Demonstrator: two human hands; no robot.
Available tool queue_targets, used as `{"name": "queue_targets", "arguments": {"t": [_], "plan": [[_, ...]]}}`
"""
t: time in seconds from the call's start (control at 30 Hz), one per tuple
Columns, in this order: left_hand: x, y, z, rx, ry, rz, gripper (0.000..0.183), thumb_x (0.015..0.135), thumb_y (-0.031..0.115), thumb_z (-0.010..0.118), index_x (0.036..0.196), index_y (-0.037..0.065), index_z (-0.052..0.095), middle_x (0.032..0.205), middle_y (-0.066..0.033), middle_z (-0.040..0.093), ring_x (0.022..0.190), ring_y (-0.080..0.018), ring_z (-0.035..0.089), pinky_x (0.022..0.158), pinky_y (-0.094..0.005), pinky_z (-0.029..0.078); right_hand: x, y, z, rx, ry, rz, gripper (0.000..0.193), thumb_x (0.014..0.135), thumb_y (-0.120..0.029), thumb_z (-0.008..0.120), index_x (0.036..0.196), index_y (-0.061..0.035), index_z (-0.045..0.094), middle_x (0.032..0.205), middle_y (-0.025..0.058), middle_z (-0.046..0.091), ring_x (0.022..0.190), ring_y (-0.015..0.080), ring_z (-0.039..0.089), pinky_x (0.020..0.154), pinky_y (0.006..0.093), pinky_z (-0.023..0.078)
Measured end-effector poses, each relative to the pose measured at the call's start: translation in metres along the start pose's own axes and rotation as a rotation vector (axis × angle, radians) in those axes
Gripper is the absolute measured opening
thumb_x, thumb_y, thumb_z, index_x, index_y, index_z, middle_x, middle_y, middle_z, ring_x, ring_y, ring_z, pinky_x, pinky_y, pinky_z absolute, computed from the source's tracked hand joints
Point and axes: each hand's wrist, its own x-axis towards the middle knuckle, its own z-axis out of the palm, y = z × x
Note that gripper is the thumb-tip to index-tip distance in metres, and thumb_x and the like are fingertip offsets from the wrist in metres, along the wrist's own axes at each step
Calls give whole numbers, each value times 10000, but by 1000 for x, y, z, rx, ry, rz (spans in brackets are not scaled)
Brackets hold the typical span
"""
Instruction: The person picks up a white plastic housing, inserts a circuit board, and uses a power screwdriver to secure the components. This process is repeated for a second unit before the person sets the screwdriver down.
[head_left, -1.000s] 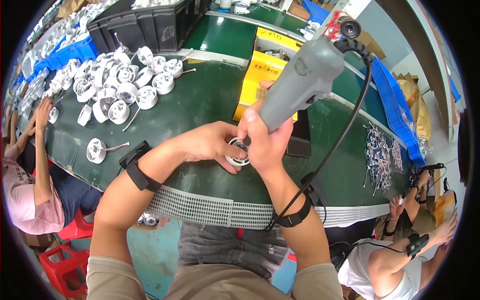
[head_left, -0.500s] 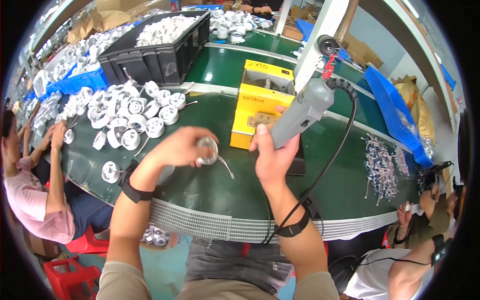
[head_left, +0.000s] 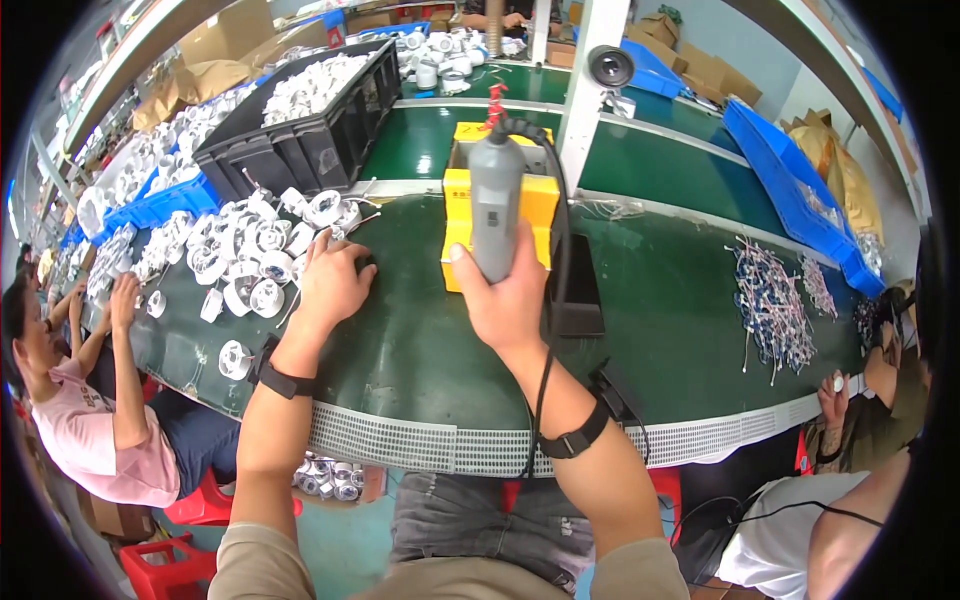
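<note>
My right hand (head_left: 502,308) is wrapped round a grey corded electric screwdriver (head_left: 495,205), held in front of a yellow box (head_left: 542,200). The tool's tip is hidden from view. At the right edge of a pile of round white lamp housings (head_left: 238,240) with short wires, my left hand (head_left: 335,285) reaches out, thumb apart from the fingers. Its fingertips are close to the housings, and I see nothing held in it. A single housing (head_left: 235,360) lies beside my left wrist.
A black crate (head_left: 300,150) of small white parts stands behind the pile. Right of the yellow box lies a dark flat object (head_left: 580,290). Wired parts (head_left: 770,305) are heaped at the right, near a long blue tray (head_left: 790,190). Co-workers sit at both sides.
My left hand has moved left and away to the pile; the round wired part it held is no longer seen in it. The screwdriver has moved left and stands more upright.
</note>
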Motion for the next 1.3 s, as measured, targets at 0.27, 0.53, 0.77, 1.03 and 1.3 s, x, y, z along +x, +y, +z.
{"name": "queue_targets", "arguments": {"t": [0.27, 0.53, 0.77, 1.03, 1.3], "plan": [[3, 31, -4, -313, 6, 206, 142, 818, 83, 671, 930, -5, 668, 1010, -179, 667, 1119, -394, 576, 959, -424, 458, -2, 21, 9, 0, -42, -22, 539, 831, -218, 711, 1265, -1, 477, 974, 182, 644, 892, 296, 656, 771, 385, 499], [3, 34, 4, -488, -98, 199, 234, 778, 27, 585, 998, -41, 624, 974, -231, 638, 932, -429, 598, 838, -431, 478, -7, 15, 11, -13, -137, -67, 419, 778, -266, 734, 1075, -19, 573, 874, 197, 646, 812, 380, 652, 709, 400, 504], [0, 27, 5, -578, -137, 276, 289, 816, 27, 575, 1098, -31, 602, 1068, -194, 648, 1010, -337, 621, 899, -387, 470, -18, 6, 24, 126, -94, -26, 491, 799, -208, 690, 1200, -23, 475, 968, 218, 642, 961, 442, 605, 804, 457, 477], [-1, 18, 14, -511, -135, 248, 319, 865, 28, 566, 1178, -31, 546, 1095, -171, 641, 1019, -290, 619, 916, -358, 463, -15, 10, 17, 103, -140, 12, 400, 805, -181, 681, 1117, -19, 490, 905, 216, 627, 857, 436, 613, 740, 441, 490], [-2, 9, 21, -480, -90, 296, 383, 803, 19, 625, 1179, -16, 554, 1115, -150, 627, 1032, -290, 601, 928, -371, 456, -16, 13, 23, 74, -109, -56, 471, 814, -201, 688, 1186, -22, 460, 936, 209, 639, 878, 415, 636, 742, 435, 496]]}}
